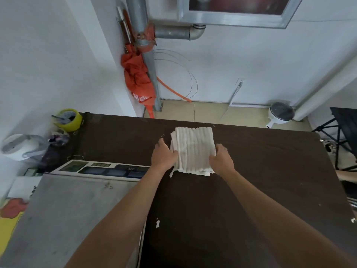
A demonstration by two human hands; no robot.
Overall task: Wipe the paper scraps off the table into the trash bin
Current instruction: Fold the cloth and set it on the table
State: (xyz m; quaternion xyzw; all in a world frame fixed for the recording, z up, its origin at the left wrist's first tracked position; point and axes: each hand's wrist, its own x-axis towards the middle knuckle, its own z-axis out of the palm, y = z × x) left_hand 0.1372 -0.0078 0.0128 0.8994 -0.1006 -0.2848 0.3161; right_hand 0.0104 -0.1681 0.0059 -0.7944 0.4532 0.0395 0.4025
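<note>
A folded white ribbed cloth (193,149) lies flat on the dark brown table (260,180), toward its far edge. My left hand (163,154) grips the cloth's left edge and my right hand (222,160) grips its right edge. A small white paper scrap (157,223) lies on the table nearer to me, beside my left forearm. Another white scrap (353,220) shows at the table's right edge. A white round container with a dark top (280,114), possibly the bin, stands on the floor beyond the table's far right.
A grey metal appliance (67,219) with a control panel (104,169) fills the table's left side. A yellow tape roll (70,120) and a white device (21,147) sit at the far left. A black folding chair (343,132) stands at the right, and an orange umbrella (138,80) leans by the pipe.
</note>
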